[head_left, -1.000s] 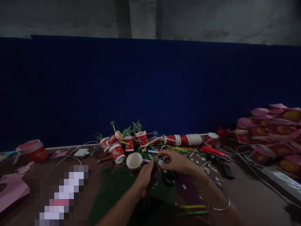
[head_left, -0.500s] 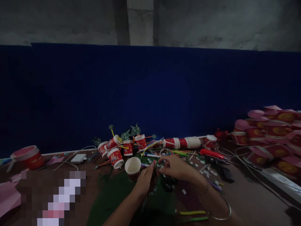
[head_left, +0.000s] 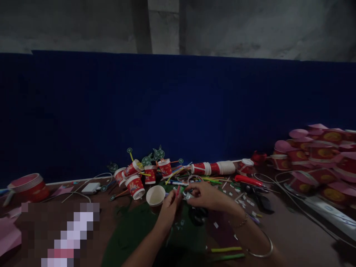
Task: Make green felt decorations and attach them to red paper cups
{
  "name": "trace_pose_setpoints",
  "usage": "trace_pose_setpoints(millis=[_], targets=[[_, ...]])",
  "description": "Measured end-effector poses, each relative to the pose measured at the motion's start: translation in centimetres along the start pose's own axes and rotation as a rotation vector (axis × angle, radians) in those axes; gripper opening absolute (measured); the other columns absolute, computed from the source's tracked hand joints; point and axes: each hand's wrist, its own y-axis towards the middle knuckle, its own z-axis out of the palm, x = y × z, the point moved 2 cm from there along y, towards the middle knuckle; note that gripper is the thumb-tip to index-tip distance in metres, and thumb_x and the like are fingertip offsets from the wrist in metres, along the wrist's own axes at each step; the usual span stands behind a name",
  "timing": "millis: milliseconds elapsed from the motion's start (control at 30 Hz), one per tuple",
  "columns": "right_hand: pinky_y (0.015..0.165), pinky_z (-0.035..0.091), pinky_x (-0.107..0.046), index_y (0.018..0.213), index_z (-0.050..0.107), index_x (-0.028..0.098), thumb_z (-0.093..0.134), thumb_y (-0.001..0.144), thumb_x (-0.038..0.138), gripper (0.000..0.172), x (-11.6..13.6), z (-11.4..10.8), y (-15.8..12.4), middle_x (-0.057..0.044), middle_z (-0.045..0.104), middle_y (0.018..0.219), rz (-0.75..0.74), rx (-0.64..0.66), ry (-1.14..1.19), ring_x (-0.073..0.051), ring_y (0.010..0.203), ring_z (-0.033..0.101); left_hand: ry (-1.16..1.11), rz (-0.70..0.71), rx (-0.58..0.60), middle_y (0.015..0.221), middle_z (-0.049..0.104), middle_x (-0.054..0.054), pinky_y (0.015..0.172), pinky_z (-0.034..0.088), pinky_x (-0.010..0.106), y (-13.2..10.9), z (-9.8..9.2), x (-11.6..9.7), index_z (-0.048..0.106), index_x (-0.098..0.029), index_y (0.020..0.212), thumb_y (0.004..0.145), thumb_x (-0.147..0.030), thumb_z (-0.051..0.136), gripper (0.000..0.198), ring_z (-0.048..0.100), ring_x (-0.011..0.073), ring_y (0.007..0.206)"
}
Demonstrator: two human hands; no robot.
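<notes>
Over the dark green sheet [head_left: 125,237], my left hand [head_left: 170,204] pinches a small, narrow pinkish-red piece [head_left: 178,191] that stands up from its fingertips. Close beside it on the right, my right hand [head_left: 207,194] has its thumb and fingers bent together at a small shiny, clear-looking piece [head_left: 188,195]; its kind is too blurred to name. An open paper cup [head_left: 155,195] stands just left of my left hand. Below my right hand lies a dark rounded object [head_left: 198,215], partly lost in shadow.
Red paper cups [head_left: 135,186] with green cut-out figures [head_left: 159,152] lie behind the hands. Nested cups [head_left: 214,168], a red-handled tool [head_left: 249,180] and white scraps [head_left: 241,203] spread rightward. Pink-topped red cups [head_left: 322,155] pile up far right. Yellow strips [head_left: 226,249] lie in front.
My hands have drawn slightly apart, and the shiny piece by my right fingers shows more clearly. The whole view has shifted a little, so things appear slightly further left.
</notes>
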Motion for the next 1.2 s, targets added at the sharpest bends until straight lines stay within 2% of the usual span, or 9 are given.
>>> trace_pose_setpoints(millis=[133,367,567,767,1000,1200], targets=[[0.047,0.03,-0.019,0.101,0.064,0.017,0.059,0.065,0.018,0.036,-0.3,-0.1,0.1,0.005,0.054,0.056,-0.03,-0.009,-0.012,-0.009,0.052,0.045,-0.033,-0.009,0.022,0.049,0.033,-0.01,0.04,0.014,0.018,0.3,-0.2,0.2,0.046,-0.02,0.073,0.066,-0.056,0.064,0.041,0.025,0.0038,0.04],[0.049,0.032,-0.019,0.098,0.064,0.017,0.062,0.064,0.02,0.034,-0.4,-0.1,0.2,0.004,0.056,0.058,-0.03,-0.023,-0.015,-0.01,0.052,0.047,-0.022,0.02,-0.047,0.052,0.04,-0.008,0.043,0.019,0.019,0.0,-0.1,-0.3,0.055,-0.016,0.072,0.06,-0.059,0.067,0.046,0.031,0.0053,0.045],[0.051,0.034,-0.019,0.098,0.064,0.017,0.063,0.064,0.021,0.034,-0.3,-0.2,0.0,0.004,0.057,0.061,-0.032,-0.039,-0.035,-0.011,0.056,0.048,0.048,0.016,-0.044,0.049,0.039,-0.006,0.041,0.017,0.019,0.2,-0.2,-0.2,0.059,-0.014,0.067,0.063,-0.061,0.063,0.047,0.029,0.0052,0.044],[0.05,0.034,-0.019,0.1,0.063,0.017,0.063,0.066,0.023,0.035,-0.4,-0.2,0.1,0.003,0.058,0.062,-0.027,-0.018,-0.012,-0.011,0.056,0.049,0.073,0.01,-0.021,0.048,0.035,-0.008,0.041,0.014,0.019,0.4,-0.5,0.2,0.059,-0.015,0.071,0.065,-0.062,0.061,0.048,0.026,0.0052,0.043],[0.053,0.035,-0.02,0.106,0.061,0.018,0.061,0.065,0.019,0.04,-0.3,-0.3,-0.1,0.002,0.06,0.069,-0.053,-0.01,-0.044,-0.012,0.061,0.05,0.05,0.075,-0.068,0.058,0.047,-0.004,0.049,0.028,0.02,0.0,-0.1,-0.7,0.06,-0.015,0.072,0.062,-0.06,0.064,0.046,0.039,0.0081,0.054],[0.058,0.038,-0.021,0.111,0.059,0.018,0.058,0.063,0.014,0.048,-0.1,-0.5,-0.3,0.0,0.062,0.077,-0.073,-0.007,-0.074,-0.013,0.066,0.052,0.024,0.073,-0.078,0.061,0.052,-0.003,0.054,0.034,0.021,-0.3,0.0,-1.0,0.061,-0.015,0.07,0.06,-0.059,0.066,0.045,0.044,0.0099,0.058]])
